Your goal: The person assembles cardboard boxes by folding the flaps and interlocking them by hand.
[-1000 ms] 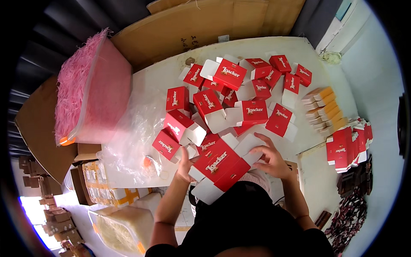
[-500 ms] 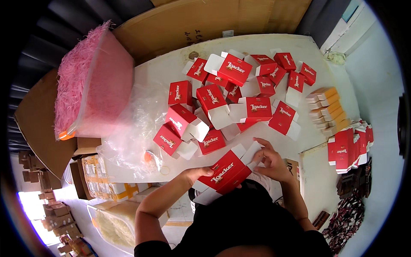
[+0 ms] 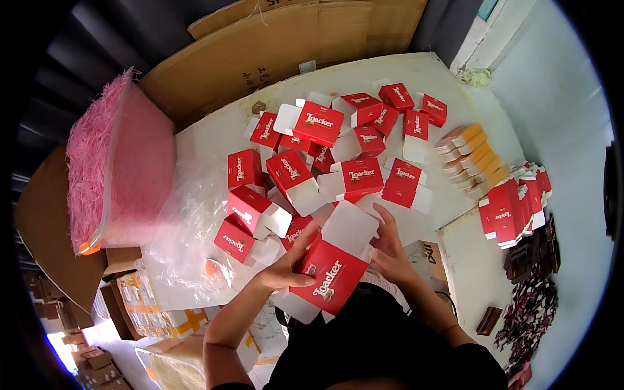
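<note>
Close to my body I hold a red carton [image 3: 331, 276] with white inner flaps; its long white flap stands out at the far end. My left hand [image 3: 290, 268] grips its left side, thumb on the red face and fingers behind. At the carton's right side is my right hand [image 3: 389, 248], its fingers curled against the edge by the long flap. Beyond my hands, several similar red cartons [image 3: 320, 123] with white flaps sticking out lie in a loose pile on the white table [image 3: 214, 130].
A clear tub of pink shredded paper [image 3: 140, 169] stands at the left, beside crumpled clear plastic [image 3: 188, 227]. To the right are stacked orange-and-white pieces [image 3: 474, 159], flat red cartons [image 3: 504, 211] and dark wrapped pieces [image 3: 526, 318]. A large cardboard sheet [image 3: 286, 52] lines the back.
The carton has turned in my hands, and its long white flap now points away from me. My left hand has moved up its side. The whole view has shifted slightly.
</note>
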